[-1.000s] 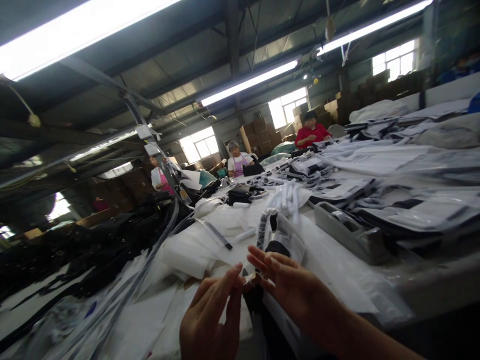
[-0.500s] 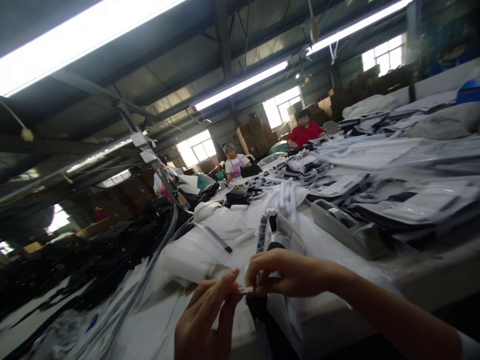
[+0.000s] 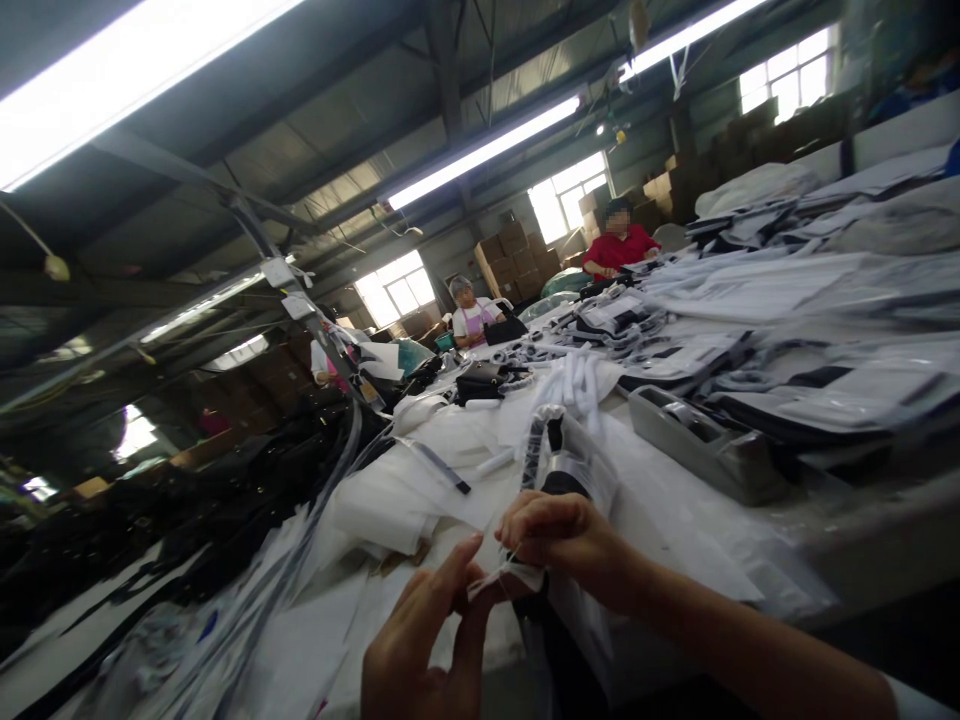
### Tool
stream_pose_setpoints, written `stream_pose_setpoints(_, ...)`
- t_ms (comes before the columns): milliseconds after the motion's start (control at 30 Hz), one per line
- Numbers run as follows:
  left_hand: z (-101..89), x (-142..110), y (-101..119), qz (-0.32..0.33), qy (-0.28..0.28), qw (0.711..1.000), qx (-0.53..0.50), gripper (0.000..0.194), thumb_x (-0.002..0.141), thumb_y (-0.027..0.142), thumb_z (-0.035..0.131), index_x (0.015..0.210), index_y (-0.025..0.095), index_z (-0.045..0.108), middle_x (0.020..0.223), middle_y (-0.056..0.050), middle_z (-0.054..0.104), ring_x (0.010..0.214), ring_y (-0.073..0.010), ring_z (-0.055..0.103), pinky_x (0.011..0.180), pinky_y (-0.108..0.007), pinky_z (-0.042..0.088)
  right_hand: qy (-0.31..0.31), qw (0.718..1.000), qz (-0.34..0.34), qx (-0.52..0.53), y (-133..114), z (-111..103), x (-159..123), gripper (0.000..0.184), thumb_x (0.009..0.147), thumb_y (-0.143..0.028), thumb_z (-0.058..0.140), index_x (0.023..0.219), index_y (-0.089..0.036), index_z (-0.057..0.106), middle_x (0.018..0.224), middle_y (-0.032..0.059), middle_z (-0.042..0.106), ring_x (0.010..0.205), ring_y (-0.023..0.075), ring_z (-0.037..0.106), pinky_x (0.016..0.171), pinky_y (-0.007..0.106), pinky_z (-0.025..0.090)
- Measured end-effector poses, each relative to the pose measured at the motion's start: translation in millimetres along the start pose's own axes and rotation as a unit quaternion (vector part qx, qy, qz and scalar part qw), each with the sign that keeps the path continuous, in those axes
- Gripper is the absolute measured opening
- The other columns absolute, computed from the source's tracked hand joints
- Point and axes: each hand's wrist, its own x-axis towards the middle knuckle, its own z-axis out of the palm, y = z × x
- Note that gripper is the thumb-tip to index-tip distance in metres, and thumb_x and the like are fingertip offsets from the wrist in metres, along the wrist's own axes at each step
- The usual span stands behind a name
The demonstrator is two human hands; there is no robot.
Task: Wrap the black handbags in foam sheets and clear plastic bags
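Low in the middle of the view, a thin white strip (image 3: 497, 577) with fine threads is stretched between my hands. My left hand (image 3: 427, 640) pinches one end of it between thumb and fingertips. The fingers of my right hand (image 3: 566, 540) are curled and pinched together at the other end, just above a black strap (image 3: 566, 655). Clear plastic lies around that strap. Beyond my right hand rises a plastic-wrapped loop (image 3: 534, 450), which looks like a bag handle. What the right fingertips grip is partly hidden.
A grey tape dispenser (image 3: 701, 445) stands on the right of the table. White sheets (image 3: 390, 505) and several wrapped black-and-white pieces (image 3: 832, 395) cover much of it. A black bag (image 3: 480, 380) lies farther back. Two people, in red (image 3: 621, 250) and in a lilac apron (image 3: 474, 320), sit beyond.
My right hand has lifted slightly and turned, and the white strip looks wider and looser with threads showing. The left hand has shifted a little to the right. The view has tilted slightly.
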Motion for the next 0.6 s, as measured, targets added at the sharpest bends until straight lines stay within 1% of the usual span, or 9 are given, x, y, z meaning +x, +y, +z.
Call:
stream_pose_setpoints(67, -0.7, 2, 2, -0.037, -0.007, 0.999, -0.018, 0.030, 0.087, 0.028, 0.068, 0.117, 0.033, 0.068, 0.091, 0.003, 0.076, 0.074, -0.0127, 0.072, 0.071, -0.019, 0.058, -0.013, 1.000, -0.010, -0.001, -3, 2, 0, 0.007, 0.080, -0.025, 0.079, 0.081, -0.018, 0.078, 0.088, 0.0044, 0.069, 0.086, 0.0156, 0.066, 0.081, 0.027, 0.052)
stream_pose_setpoints(133, -2.7, 5, 4, -0.112, -0.012, 0.992, -0.050, 0.031, 0.084, 0.035, 0.071, 0.115, 0.032, 0.070, 0.089, 0.003, 0.075, 0.072, -0.0124, 0.073, 0.071, -0.018, 0.058, -0.040, 0.999, -0.023, -0.005, -6, 2, -1, 0.011, 0.083, -0.028, 0.076, 0.079, -0.017, 0.077, 0.087, 0.0055, 0.069, 0.085, 0.0166, 0.066, 0.080, 0.028, 0.053)
stream_pose_setpoints(200, -5.4, 10, 6, -0.190, -0.003, 0.979, -0.080, 0.038, 0.079, 0.042, 0.076, 0.115, 0.029, 0.070, 0.087, 0.002, 0.075, 0.071, -0.0124, 0.072, 0.068, -0.016, 0.058, -0.065, 0.997, -0.038, -0.024, -10, -1, -2, 0.018, 0.086, -0.030, 0.073, 0.077, -0.016, 0.076, 0.087, 0.0072, 0.069, 0.085, 0.0180, 0.067, 0.080, 0.030, 0.054)
stream_pose_setpoints(267, -7.5, 14, 8, -0.230, 0.020, 0.968, -0.096, 0.046, 0.074, 0.046, 0.079, 0.115, 0.028, 0.070, 0.088, 0.001, 0.075, 0.072, -0.0128, 0.072, 0.066, -0.015, 0.058, -0.071, 0.995, -0.045, -0.054, -12, -5, -5, 0.019, 0.089, -0.030, 0.070, 0.078, -0.015, 0.076, 0.090, 0.0088, 0.070, 0.089, 0.0193, 0.067, 0.084, 0.032, 0.053)
stream_pose_setpoints(367, -8.2, 16, 11, -0.226, 0.071, 0.966, -0.103, 0.045, 0.071, 0.049, 0.081, 0.110, 0.028, 0.073, 0.088, 0.001, 0.077, 0.075, -0.0131, 0.073, 0.069, -0.014, 0.057, -0.054, 0.989, -0.048, -0.131, -14, -9, -9, 0.012, 0.090, -0.024, 0.067, 0.097, -0.018, 0.075, 0.102, 0.0093, 0.071, 0.099, 0.0202, 0.067, 0.091, 0.033, 0.052)
stream_pose_setpoints(400, -8.3, 16, 13, -0.219, 0.086, 0.966, -0.102, 0.044, 0.070, 0.048, 0.082, 0.108, 0.028, 0.073, 0.088, 0.001, 0.077, 0.076, -0.0134, 0.073, 0.071, -0.014, 0.057, -0.052, 0.984, -0.050, -0.164, -15, -10, -9, 0.017, 0.090, -0.020, 0.067, 0.106, -0.019, 0.074, 0.107, 0.0092, 0.071, 0.104, 0.0202, 0.066, 0.094, 0.033, 0.051)
stream_pose_setpoints(467, -9.2, 17, 18, -0.197, 0.105, 0.970, -0.093, 0.039, 0.071, 0.047, 0.081, 0.105, 0.028, 0.074, 0.087, 0.002, 0.077, 0.076, -0.0141, 0.073, 0.071, -0.015, 0.058, -0.061, 0.970, -0.057, -0.230, -15, -9, -11, 0.038, 0.088, -0.017, 0.068, 0.125, -0.022, 0.066, 0.119, 0.0098, 0.069, 0.109, 0.0203, 0.064, 0.097, 0.034, 0.050)
stream_pose_setpoints(533, -11.8, 22, 24, -0.157, 0.107, 0.979, -0.075, 0.033, 0.074, 0.042, 0.080, 0.103, 0.028, 0.074, 0.087, 0.002, 0.077, 0.074, -0.0139, 0.074, 0.071, -0.016, 0.059, -0.072, 0.956, -0.065, -0.277, -14, -8, -10, 0.063, 0.082, -0.021, 0.075, 0.140, -0.023, 0.052, 0.134, 0.0120, 0.061, 0.114, 0.0217, 0.062, 0.101, 0.036, 0.048)
stream_pose_setpoints(600, -15.4, 27, 30, -0.096, 0.118, 0.987, -0.054, 0.025, 0.077, 0.034, 0.078, 0.101, 0.028, 0.074, 0.087, 0.003, 0.077, 0.073, -0.0126, 0.073, 0.069, -0.016, 0.058, -0.086, 0.945, -0.063, -0.309, -10, -6, -10, 0.078, 0.077, -0.028, 0.081, 0.146, -0.024, 0.044, 0.140, 0.0132, 0.055, 0.119, 0.0235, 0.059, 0.105, 0.038, 0.045)
